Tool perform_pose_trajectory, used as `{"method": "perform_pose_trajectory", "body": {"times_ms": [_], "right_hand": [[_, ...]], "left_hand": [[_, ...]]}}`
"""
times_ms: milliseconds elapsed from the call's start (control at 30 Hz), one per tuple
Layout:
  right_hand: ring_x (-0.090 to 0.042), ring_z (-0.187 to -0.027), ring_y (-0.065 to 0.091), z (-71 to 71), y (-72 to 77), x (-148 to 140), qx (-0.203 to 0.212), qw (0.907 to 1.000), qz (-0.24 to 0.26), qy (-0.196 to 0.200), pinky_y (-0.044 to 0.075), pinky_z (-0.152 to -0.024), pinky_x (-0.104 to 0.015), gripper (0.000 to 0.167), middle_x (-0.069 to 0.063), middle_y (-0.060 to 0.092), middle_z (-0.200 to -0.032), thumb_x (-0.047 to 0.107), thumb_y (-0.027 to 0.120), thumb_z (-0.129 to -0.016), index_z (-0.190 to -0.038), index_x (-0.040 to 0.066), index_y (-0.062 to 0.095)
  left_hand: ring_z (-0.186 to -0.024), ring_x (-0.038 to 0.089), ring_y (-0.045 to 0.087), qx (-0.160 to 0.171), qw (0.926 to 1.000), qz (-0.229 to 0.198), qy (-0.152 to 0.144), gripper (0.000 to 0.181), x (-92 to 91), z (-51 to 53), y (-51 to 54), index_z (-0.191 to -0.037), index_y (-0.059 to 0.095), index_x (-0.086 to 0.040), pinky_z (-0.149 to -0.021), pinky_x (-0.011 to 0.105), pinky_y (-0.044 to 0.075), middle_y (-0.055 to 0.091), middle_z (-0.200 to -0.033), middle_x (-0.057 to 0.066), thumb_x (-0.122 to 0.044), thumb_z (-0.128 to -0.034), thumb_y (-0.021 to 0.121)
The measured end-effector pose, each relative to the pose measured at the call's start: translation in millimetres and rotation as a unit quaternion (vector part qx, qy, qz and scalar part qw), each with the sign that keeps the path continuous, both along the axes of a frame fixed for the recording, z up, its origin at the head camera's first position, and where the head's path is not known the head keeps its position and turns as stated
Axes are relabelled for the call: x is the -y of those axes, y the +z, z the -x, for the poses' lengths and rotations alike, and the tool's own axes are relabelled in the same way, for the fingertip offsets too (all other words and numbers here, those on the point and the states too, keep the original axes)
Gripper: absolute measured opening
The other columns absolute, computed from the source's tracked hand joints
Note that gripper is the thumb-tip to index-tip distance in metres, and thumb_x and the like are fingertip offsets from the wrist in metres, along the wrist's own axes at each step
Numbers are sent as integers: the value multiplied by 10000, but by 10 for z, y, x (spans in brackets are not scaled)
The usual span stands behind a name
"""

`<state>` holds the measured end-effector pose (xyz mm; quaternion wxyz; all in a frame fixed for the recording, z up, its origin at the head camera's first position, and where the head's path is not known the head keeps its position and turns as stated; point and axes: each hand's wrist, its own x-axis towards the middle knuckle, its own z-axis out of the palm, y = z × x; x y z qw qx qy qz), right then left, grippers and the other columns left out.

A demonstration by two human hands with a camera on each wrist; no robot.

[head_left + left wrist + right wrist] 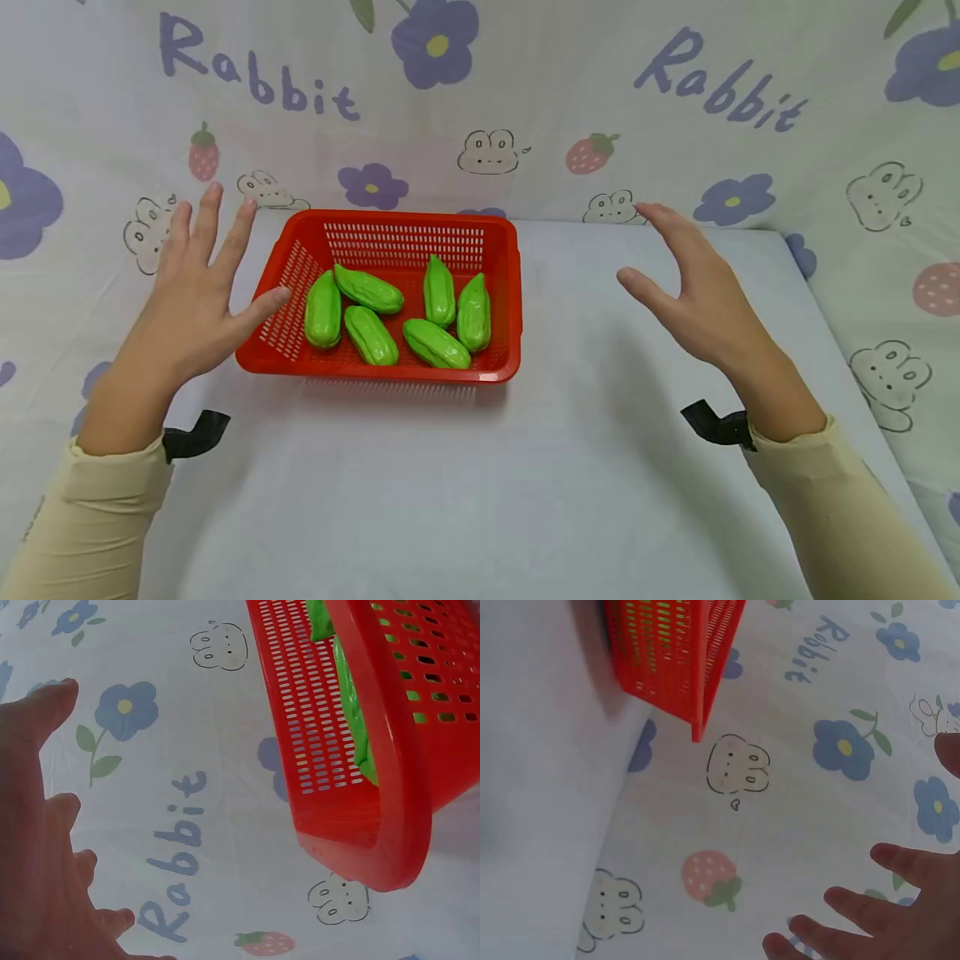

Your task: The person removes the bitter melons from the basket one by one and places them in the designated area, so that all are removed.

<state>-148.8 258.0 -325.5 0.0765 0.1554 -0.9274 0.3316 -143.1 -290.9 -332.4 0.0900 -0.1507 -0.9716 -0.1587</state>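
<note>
Spreads left hand (193, 296), released, near basket (382, 374) of green vegetables (371, 290); holds right hand (703, 296), released, well right of it.

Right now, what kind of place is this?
Probably a little indoor table set-up, though the wider room is out of view. A white tabletop holds a red basket of green vegetable-shaped things, with a rabbit-and-flower printed cloth behind.
</note>
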Motion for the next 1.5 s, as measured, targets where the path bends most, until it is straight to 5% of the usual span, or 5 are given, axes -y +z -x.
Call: {"method": "perform_pose_trajectory", "body": {"times_ms": [333, 667, 1033, 1500], "right_hand": [[-305, -1597, 312, 149, -14, 277, 305, 9986, -4, 437, 345, -1207, -666, 779, 23, 277, -1770, 485, 651, -1055, -1730, 314, 302], [-349, -1545, 385, 259, -34, 471, 429, 9976, -71, 530, 392, -1174, -673, 785, -3, 306, -1760, 518, 632, -1046, -1725, 282, 318], [-362, -1516, 420, 340, -102, 601, 642, 9959, -30, 629, 422, -1167, -643, 799, -5, 309, -1757, 528, 641, -1039, -1725, 284, 313], [-299, -1537, 397, 426, -136, 803, 803, 9930, -48, 870, 433, -1175, -598, 817, -1, 338, -1741, 550, 649, -1028, -1719, 256, 329]], "left_hand": [[-1639, 443, -118, 502, 9979, -373, -195, 971, 84, 114, -188, -1762, 27, -290, -1082, 903, 176, -137, -1812, 2, -533, -1038, 626], [-1650, 425, -53, 671, 9949, -686, -309, 964, 90, 200, -304, -1764, 66, -302, -1121, 873, 182, -111, -1813, -64, -505, -1030, 658], [-1652, 422, 12, 1218, 9893, -731, -335, 990, 89, 318, -490, -1765, 49, -280, -1065, 894, 263, -124, -1813, -30, -470, -1028, 683], [-1647, 445, 25, 1674, 9828, -648, -434, 987, 179, 367, -685, -1765, 97, -235, -1150, 828, 242, -99, -1818, 57, -472, -1019, 699]]}}
